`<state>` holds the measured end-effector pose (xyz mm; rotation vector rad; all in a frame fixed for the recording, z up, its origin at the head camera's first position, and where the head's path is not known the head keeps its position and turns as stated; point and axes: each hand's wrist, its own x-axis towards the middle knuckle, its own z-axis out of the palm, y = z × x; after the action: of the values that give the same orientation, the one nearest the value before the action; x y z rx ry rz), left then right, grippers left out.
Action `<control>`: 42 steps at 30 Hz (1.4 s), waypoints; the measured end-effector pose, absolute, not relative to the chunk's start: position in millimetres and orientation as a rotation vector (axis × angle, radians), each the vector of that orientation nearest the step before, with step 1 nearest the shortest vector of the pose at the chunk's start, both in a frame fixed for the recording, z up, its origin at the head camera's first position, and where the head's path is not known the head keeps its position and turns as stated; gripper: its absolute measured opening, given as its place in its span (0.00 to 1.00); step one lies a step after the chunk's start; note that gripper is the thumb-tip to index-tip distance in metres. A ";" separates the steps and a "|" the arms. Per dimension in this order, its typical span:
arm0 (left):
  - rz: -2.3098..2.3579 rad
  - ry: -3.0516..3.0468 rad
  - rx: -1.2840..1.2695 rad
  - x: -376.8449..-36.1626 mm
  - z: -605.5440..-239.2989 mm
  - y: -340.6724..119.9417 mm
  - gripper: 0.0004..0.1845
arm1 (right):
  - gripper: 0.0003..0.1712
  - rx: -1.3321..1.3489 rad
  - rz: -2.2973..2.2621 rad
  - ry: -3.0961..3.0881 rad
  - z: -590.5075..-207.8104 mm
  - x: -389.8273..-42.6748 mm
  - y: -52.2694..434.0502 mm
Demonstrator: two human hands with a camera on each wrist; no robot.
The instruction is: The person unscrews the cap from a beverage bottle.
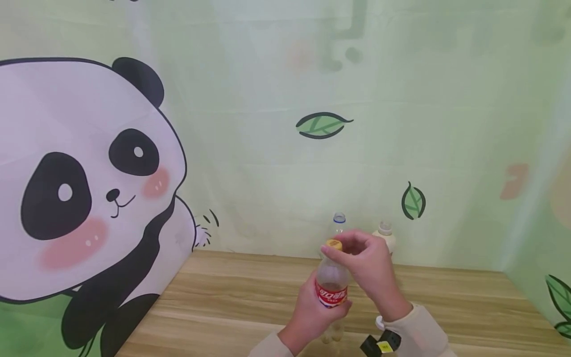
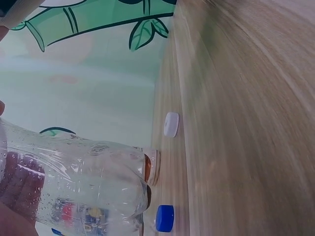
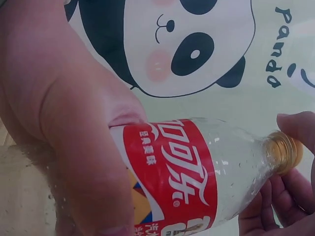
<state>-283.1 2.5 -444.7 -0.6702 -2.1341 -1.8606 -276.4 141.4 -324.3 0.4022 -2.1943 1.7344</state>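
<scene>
Bottle [image 1: 332, 285]: clear plastic, red label with white Chinese script, held upright above wooden table [image 1: 232, 297] | left hand [image 1: 312, 312]: wrapped round labelled body | right hand [image 1: 368, 267]: fingertips pinching yellow cap [image 1: 333, 244] | backdrop [image 3: 236, 98]: reads "Panda"

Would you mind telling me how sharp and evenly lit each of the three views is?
Head view: soft, even light, sharp on the bottle, faint shadows on the table. Left wrist view: the wood streaks with blur, and the clear bottle wall warps the left hand behind it. Right wrist view: the red label is crisp, and the right hand touches the yellow cap.
</scene>
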 end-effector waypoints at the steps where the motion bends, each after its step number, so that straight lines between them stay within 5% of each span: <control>1: -1.864 -2.135 -0.670 -282.9 -444.7 2.4 0.33 | 0.20 0.426 1.751 -2.194 -324.6 -277.3 142.2; 17: -1.859 -2.098 -0.665 -285.9 -448.5 2.6 0.33 | 0.19 0.657 1.868 -2.197 -329.6 -285.9 149.0; 29: -1.855 -2.119 -0.662 -285.2 -445.8 2.2 0.33 | 0.26 0.379 1.750 -2.190 -327.2 -277.7 139.0; 42: -1.843 -2.133 -0.650 -285.6 -446.2 2.1 0.33 | 0.22 0.367 1.710 -2.175 -322.4 -272.6 137.0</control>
<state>-285.6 2.1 -446.2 -0.6502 -2.1325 -1.8434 -272.6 137.0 -322.4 0.3667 -2.1754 1.7096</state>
